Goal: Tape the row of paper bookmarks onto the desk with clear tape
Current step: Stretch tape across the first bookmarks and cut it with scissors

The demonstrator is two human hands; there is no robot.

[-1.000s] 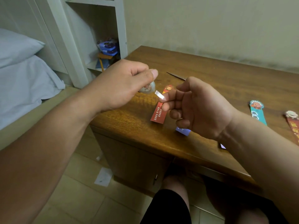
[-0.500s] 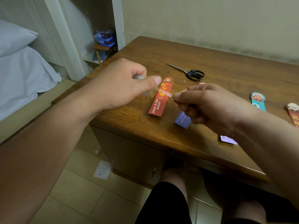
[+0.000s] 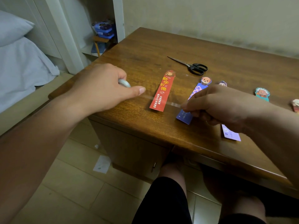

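Observation:
Several paper bookmarks lie in a row on the wooden desk (image 3: pixel 145 50). The red bookmark (image 3: pixel 162 91) is leftmost, then a blue-purple bookmark (image 3: pixel 186 114), a lilac bookmark (image 3: pixel 230 135) and a teal bookmark (image 3: pixel 262 94). My left hand (image 3: pixel 103 92) grips the clear tape roll (image 3: pixel 124 82) left of the red bookmark. My right hand (image 3: pixel 220 105) pinches the free end of a strip of clear tape (image 3: pixel 161 101). The strip stretches between my hands, across the lower part of the red bookmark. My right hand covers the middle of the blue-purple and lilac bookmarks.
Black scissors (image 3: pixel 194 67) lie behind the bookmarks. Another bookmark (image 3: pixel 296 105) shows at the right edge. A bed with a pillow (image 3: pixel 14 26) is at the left, and a white shelf holds blue boxes (image 3: pixel 104 30). My knees are under the desk.
My hands have pulled apart, drawing a longer strip of tape off the roll. Both hands have dropped closer to the desk, and the strip now spans the red bookmark.

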